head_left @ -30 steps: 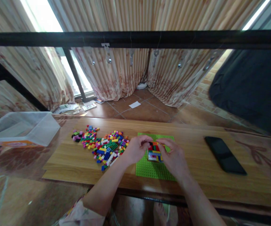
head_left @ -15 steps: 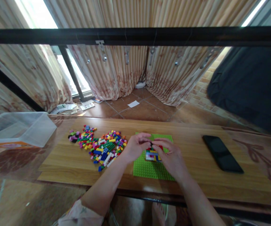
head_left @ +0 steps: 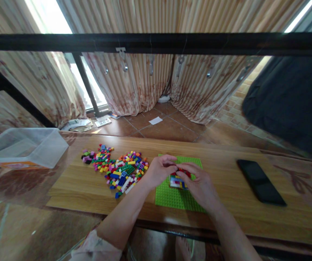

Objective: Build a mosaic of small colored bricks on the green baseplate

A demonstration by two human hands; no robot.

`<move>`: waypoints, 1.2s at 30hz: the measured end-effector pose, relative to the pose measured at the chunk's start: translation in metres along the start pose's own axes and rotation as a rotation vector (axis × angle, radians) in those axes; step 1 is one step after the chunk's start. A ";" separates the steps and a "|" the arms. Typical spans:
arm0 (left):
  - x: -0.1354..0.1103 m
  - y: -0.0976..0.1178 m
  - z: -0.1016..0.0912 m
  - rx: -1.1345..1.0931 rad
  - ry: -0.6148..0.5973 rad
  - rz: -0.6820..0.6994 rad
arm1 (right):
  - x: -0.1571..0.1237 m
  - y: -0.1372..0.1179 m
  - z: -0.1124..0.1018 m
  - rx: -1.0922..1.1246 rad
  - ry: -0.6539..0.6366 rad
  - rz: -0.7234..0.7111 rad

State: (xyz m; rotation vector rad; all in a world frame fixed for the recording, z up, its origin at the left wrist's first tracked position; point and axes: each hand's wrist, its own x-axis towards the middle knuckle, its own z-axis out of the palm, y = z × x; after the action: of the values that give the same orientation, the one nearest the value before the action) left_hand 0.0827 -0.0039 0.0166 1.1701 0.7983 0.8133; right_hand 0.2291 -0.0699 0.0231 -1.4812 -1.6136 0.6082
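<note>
A green studded baseplate (head_left: 172, 199) lies on the wooden board, and a small structure of coloured toy bricks (head_left: 176, 182) stands on it. My left hand (head_left: 161, 169) is at the far left side of this structure, thumb and fingers bent together near its top. From the right, my right hand (head_left: 198, 179) curls over the structure, fingertips meeting the left ones. Whatever small piece lies between the fingertips is hidden. A spread of loose toy bricks (head_left: 123, 174) in many colours lies to the left of my left hand.
A black phone (head_left: 261, 182) rests at the board's right. The wooden board (head_left: 91, 199) lies on a covered table. At the far left is a clear plastic bin (head_left: 44, 148). A dark rail (head_left: 156, 43) runs across, with curtains (head_left: 134, 87) behind.
My right fingers have lowered slightly toward the brick structure, and a dark bit that showed between the fingertips is now out of sight. The whole view has shifted a little.
</note>
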 end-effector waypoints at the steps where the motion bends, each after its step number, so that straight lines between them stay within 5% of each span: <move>1: 0.000 0.000 0.000 0.018 -0.003 0.006 | 0.000 0.000 -0.001 0.001 -0.013 0.004; 5: 0.002 0.000 0.001 0.088 0.013 0.034 | 0.003 0.002 -0.005 -0.023 -0.040 -0.012; 14: 0.013 -0.019 -0.017 0.310 0.250 0.045 | 0.004 0.018 -0.002 -0.142 -0.002 -0.004; 36: -0.003 -0.012 -0.002 0.599 0.097 0.035 | 0.012 0.005 0.008 -0.679 -0.077 -0.110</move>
State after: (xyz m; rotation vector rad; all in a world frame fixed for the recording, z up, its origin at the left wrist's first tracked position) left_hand 0.0814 -0.0079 0.0052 1.6836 1.1509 0.6791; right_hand 0.2258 -0.0553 0.0174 -1.8350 -2.0660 0.0378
